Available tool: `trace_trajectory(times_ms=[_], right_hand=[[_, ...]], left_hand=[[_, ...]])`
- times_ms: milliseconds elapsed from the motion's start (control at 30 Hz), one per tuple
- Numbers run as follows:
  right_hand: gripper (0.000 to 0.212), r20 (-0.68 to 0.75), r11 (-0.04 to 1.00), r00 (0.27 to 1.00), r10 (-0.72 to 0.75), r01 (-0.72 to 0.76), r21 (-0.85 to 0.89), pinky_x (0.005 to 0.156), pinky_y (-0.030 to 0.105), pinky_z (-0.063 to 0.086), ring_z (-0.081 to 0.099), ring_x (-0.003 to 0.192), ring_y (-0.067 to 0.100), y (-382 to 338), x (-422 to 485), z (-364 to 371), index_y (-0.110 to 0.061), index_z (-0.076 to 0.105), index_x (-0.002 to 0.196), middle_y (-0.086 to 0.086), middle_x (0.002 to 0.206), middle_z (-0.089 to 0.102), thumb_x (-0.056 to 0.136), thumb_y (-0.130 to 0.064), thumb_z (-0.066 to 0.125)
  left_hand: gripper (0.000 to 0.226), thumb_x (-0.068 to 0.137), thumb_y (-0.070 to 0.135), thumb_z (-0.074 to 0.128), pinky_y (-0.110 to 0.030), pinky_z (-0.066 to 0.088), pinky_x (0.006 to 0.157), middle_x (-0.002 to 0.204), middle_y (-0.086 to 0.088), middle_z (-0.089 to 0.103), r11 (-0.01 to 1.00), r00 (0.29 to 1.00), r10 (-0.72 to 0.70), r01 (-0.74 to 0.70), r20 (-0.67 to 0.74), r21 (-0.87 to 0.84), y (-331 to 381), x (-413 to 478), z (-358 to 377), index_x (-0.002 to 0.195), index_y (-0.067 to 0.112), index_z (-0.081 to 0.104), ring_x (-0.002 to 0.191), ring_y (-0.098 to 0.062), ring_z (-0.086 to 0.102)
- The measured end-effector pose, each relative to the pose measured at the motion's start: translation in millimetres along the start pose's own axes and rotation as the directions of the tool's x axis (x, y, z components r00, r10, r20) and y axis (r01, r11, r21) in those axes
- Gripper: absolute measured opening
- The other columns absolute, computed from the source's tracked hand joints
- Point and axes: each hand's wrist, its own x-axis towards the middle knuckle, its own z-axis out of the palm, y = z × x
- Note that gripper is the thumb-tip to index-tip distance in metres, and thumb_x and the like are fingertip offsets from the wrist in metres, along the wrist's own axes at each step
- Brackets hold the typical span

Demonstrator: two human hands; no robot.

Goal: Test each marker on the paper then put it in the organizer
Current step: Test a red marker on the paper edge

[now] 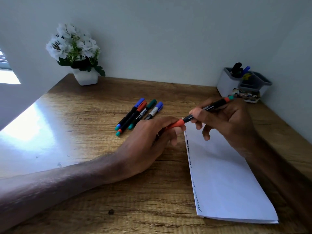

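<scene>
My right hand [224, 122] grips the black barrel of a red marker [209, 106] above the top left corner of the white paper [226, 179]. My left hand [152, 137] pinches the marker's red cap [177, 124], which sits at the barrel's end; whether it is on or just off I cannot tell. Several capped markers [138, 115] lie side by side on the desk behind my left hand. Scribbled test lines run down the paper's left edge. The white and grey organizer [243, 81] stands at the back right with a few markers in it.
A white pot of white flowers [76, 53] stands at the back left against the wall. A small printed box [246, 96] lies in front of the organizer. The wooden desk [84, 132] has bright glare on its left side.
</scene>
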Motion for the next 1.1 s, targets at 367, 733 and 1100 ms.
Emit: trace_trajectory(times_ms=[367, 733, 1100], right_hand=[[0.018, 0.133, 0.999, 0.99, -0.052, 0.052, 0.005, 0.046, 0.031, 0.054, 0.069, 0.068, 0.026, 4, -1, 0, 0.001, 0.075, 0.101, 0.014, 0.086, 0.076, 0.088, -0.01, 0.069], [0.021, -0.007, 0.996, 0.997, -0.075, 0.074, -0.056, 0.06, 0.023, 0.059, 0.073, 0.069, 0.01, -8, 9, -15, -0.01, 0.077, 0.093, -0.004, 0.085, 0.079, 0.074, -0.013, 0.081], [0.024, 0.032, 0.805, 0.978, -0.205, 0.187, -0.563, 0.07, 0.02, 0.049, 0.066, 0.085, -0.004, -13, 5, -21, -0.036, 0.075, 0.11, -0.035, 0.088, 0.067, 0.087, -0.034, 0.079]], left_hand=[[0.036, 0.108, 0.031, 0.047, -0.044, 0.043, 0.057, 0.071, -0.005, 0.057, 0.991, 0.995, 0.039, -0.027, 0.094, -0.132, -3, 0, -4, 0.091, 0.006, 0.066, 0.062, -0.022, 0.053], [0.011, 0.097, 0.033, 0.064, -0.025, 0.044, 0.057, 0.081, 0.007, 0.075, 0.968, 0.988, -0.061, 0.025, -0.139, -0.25, -2, 4, -2, 0.101, 0.025, 0.072, 0.059, -0.005, 0.057], [0.011, 0.093, 0.037, 0.073, -0.02, 0.046, 0.053, 0.073, 0.014, 0.074, 0.993, 0.945, -0.008, -0.031, -0.328, -0.115, 26, 41, 15, 0.092, 0.027, 0.075, 0.06, -0.004, 0.065]])
